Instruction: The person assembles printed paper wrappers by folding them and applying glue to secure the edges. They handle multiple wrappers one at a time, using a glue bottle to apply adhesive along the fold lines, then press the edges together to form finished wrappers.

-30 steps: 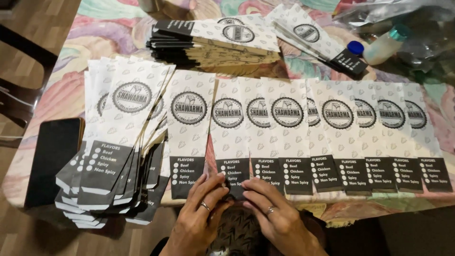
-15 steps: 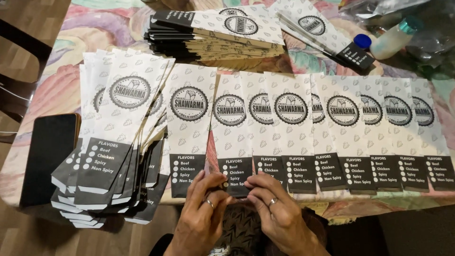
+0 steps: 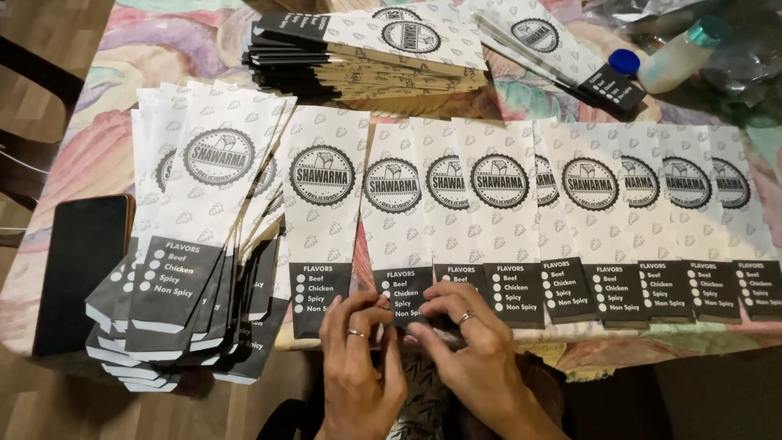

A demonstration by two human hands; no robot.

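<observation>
Both hands at near table edge. Left hand [image 3: 356, 358] and right hand [image 3: 472, 346] pinch black bottom flap of one white printed paper sleeve bag [image 3: 397, 236], lying in overlapped row stretching rightward. Bag probably light, thin, easily creased; best held by flap corners. Fanned bag stack [image 3: 191, 261] just left.

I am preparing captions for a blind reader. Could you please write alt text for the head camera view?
Two bare hands, left hand and right hand, pinch the dark bottom end of one paper sleeve in an overlapping row of white printed sleeves on a colourful tablecloth. A fanned pile of sleeves and a black phone lie left; another stack lies behind.
</observation>
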